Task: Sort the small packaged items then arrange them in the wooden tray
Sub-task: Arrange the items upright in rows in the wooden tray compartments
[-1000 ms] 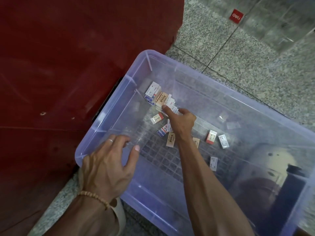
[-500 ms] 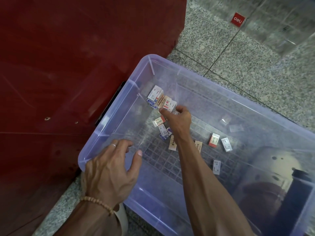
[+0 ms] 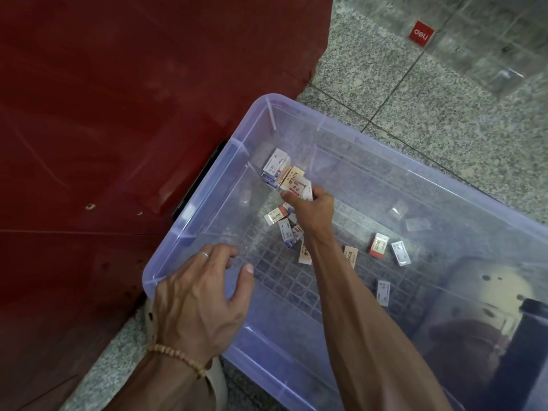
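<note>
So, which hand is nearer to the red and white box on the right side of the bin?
Right. The right hand is inside the bin, left of the red and white box; the left hand rests farther left at the bin rim.

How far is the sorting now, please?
Early stage. Done: nothing visibly; no wooden tray is in view. In hand: the right hand grips several small packets inside the clear bin; the left hand rests on its rim. Left: loose packets on the bin floor.
</note>
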The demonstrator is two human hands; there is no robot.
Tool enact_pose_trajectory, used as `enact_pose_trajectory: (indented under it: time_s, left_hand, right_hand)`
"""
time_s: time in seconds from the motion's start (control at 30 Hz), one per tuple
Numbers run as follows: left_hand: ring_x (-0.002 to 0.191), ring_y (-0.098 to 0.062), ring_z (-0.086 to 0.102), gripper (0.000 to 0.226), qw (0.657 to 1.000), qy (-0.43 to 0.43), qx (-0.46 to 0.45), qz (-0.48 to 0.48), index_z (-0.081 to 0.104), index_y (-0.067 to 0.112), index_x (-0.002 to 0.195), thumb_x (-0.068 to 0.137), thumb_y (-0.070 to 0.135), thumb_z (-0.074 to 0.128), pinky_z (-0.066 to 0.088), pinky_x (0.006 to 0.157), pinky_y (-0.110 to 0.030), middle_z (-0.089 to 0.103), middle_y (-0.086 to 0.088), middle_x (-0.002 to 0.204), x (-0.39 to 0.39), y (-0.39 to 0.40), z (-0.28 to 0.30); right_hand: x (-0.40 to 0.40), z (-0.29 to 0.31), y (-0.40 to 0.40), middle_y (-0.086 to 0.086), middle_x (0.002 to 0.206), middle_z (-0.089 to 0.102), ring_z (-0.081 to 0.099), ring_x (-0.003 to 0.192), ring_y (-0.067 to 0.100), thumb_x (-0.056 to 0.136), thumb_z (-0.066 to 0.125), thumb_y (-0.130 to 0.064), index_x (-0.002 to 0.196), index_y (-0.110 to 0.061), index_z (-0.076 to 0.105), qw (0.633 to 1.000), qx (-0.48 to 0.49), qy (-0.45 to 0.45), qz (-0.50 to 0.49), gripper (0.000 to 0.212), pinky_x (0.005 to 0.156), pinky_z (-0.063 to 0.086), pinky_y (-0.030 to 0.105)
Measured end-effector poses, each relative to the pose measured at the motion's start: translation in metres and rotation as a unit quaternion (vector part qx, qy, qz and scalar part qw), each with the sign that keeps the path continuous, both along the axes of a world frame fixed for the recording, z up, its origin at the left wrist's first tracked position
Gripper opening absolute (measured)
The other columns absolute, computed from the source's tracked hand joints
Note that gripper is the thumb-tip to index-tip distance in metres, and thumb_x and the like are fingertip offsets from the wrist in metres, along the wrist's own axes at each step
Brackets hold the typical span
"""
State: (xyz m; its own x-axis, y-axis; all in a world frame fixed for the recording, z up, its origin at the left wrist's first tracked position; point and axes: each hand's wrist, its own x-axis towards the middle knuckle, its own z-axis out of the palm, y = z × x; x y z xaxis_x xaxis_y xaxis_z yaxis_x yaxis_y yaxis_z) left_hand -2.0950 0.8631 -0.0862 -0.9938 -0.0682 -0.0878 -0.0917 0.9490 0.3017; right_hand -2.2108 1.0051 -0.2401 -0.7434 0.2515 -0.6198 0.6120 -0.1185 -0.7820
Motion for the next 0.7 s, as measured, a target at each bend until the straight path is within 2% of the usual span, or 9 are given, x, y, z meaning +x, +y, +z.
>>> enact_pose_trajectory:
  time_s: [0.1,0.17,0.27,0.33,0.43,0.6,0.7]
  left_hand:
    - [0.07,-0.011,0.065,0.03,1.0,0.004,0.006,0.0,0.063,0.024,0.095,0.085,0.047,0.047,0.051,0.055,-0.029,0.064,0.011,0.08,0.0,0.0,0.0]
    - [0.069,-0.012,0.065,0.029,1.0,0.009,0.006,-0.002,0.063,0.024,0.094,0.085,0.046,0.047,0.051,0.055,-0.03,0.064,0.011,0.079,0.0,0.0,-0.001]
    - [0.068,-0.013,0.065,0.029,1.0,0.01,0.006,-0.004,0.063,0.023,0.094,0.085,0.046,0.047,0.051,0.054,-0.031,0.064,0.01,0.077,0.0,0.0,-0.001]
    - [0.068,-0.014,0.065,0.029,1.0,0.009,0.008,-0.005,0.063,0.024,0.094,0.085,0.046,0.047,0.052,0.054,-0.032,0.064,0.01,0.076,0.0,-0.001,-0.001]
    - [0.067,-0.014,0.065,0.029,1.0,0.009,0.007,-0.005,0.063,0.023,0.093,0.085,0.045,0.047,0.051,0.052,-0.032,0.064,0.01,0.075,0.0,-0.001,-0.001]
    - [0.066,-0.013,0.064,0.028,1.0,0.003,0.005,-0.009,0.064,0.023,0.09,0.084,0.044,0.047,0.05,0.053,-0.029,0.063,0.011,0.075,0.0,-0.001,0.0]
    - [0.066,-0.014,0.064,0.027,1.0,0.001,0.004,-0.008,0.064,0.023,0.089,0.083,0.043,0.047,0.049,0.053,-0.029,0.063,0.011,0.074,0.0,-0.002,0.0]
  right_hand:
    - [-0.003,0.001,-0.002,0.002,0.086,0.075,0.072,0.068,0.014,0.083,0.08,-0.017,0.097,-0.014,0.068,1.0,-0.004,0.021,-0.008,0.019,0.064,0.061,0.037]
    - [-0.004,0.003,-0.004,0.003,0.086,0.073,0.071,0.063,0.011,0.088,0.075,-0.016,0.11,-0.005,0.065,1.0,-0.001,0.026,0.005,0.027,0.06,0.06,0.033]
    - [-0.004,0.003,-0.007,0.003,0.086,0.072,0.068,0.057,0.005,0.087,0.075,-0.008,0.116,-0.001,0.062,0.999,-0.005,0.036,0.023,0.032,0.051,0.054,0.025]
    - [-0.003,0.001,-0.009,0.003,0.089,0.072,0.067,0.058,0.004,0.084,0.076,-0.003,0.116,-0.001,0.061,0.998,-0.018,0.037,0.038,0.037,0.051,0.053,0.023]
    - [-0.004,0.001,-0.01,-0.001,0.086,0.07,0.066,0.059,0.001,0.08,0.079,0.0,0.114,-0.005,0.06,0.998,-0.047,0.034,0.001,0.04,0.053,0.053,0.022]
    - [-0.001,0.004,-0.005,0.006,0.084,0.071,0.068,0.063,0.013,0.077,0.079,0.005,0.103,-0.01,0.059,0.993,-0.116,0.021,-0.029,0.037,0.055,0.056,0.029]
    - [0.008,0.006,0.007,0.011,0.085,0.07,0.067,0.06,0.017,0.079,0.078,0.003,0.106,-0.008,0.056,0.988,-0.149,0.01,-0.041,0.037,0.048,0.052,0.027]
